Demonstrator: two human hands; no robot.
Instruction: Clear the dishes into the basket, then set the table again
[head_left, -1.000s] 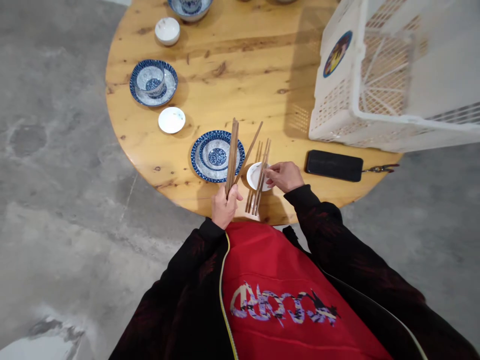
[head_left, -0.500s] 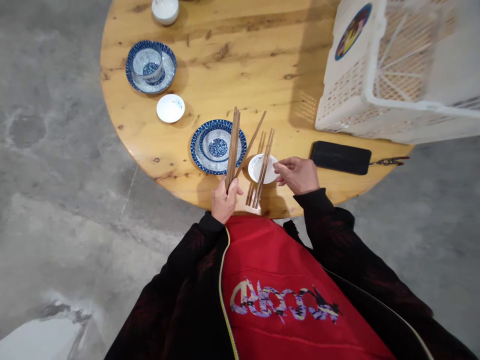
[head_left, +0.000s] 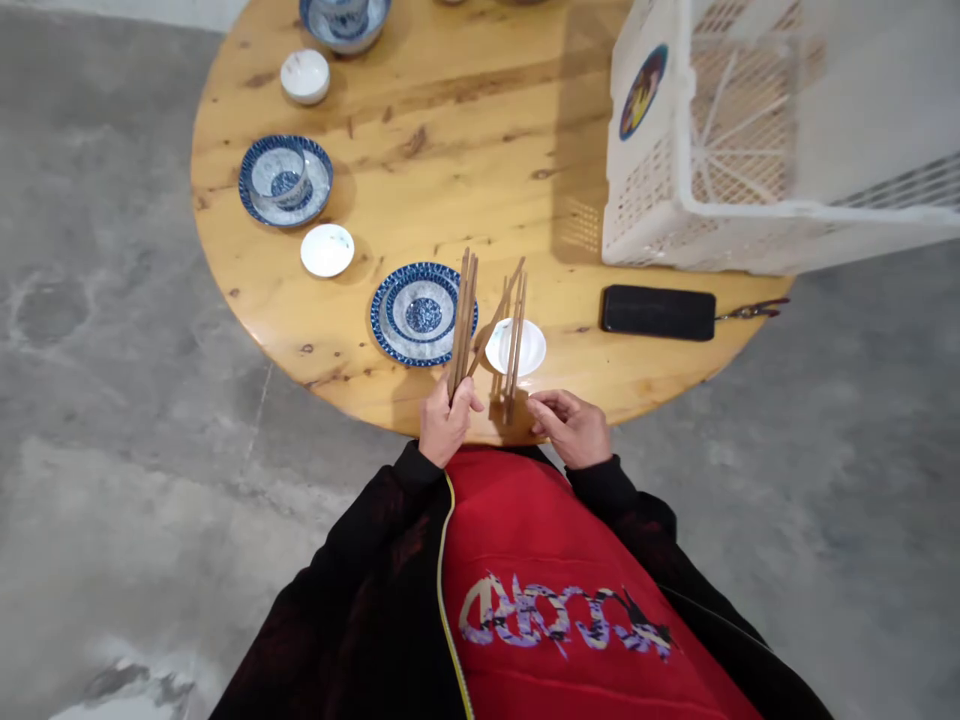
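Note:
My left hand (head_left: 445,420) is wrapped round the lower ends of a bundle of brown wooden chopsticks (head_left: 463,325). One chopstick of the bundle slants out to the right. Beside it, a pair of chopsticks (head_left: 516,345) lies across a small white dish (head_left: 534,348), their near ends toward the table edge. Just right of those ends is my right hand (head_left: 574,428), fingers curled together, nothing visible in them and apart from the chopsticks. A blue-patterned plate (head_left: 381,318) with a matching bowl (head_left: 423,314) on it stands left of the bundle, which partly covers its right rim.
Farther left on the round wooden table (head_left: 465,180) are another white dish (head_left: 327,250), a blue-rimmed plate (head_left: 324,190) with a bowl (head_left: 279,178), and a white bowl (head_left: 305,77). At right stand a large white plastic crate (head_left: 645,215) and a black phone (head_left: 658,312) by the table edge.
My right hand has drawn back toward me, from beside the white dish to near the chopsticks' near ends. The camera view has shifted. My left hand still grips the bundle.

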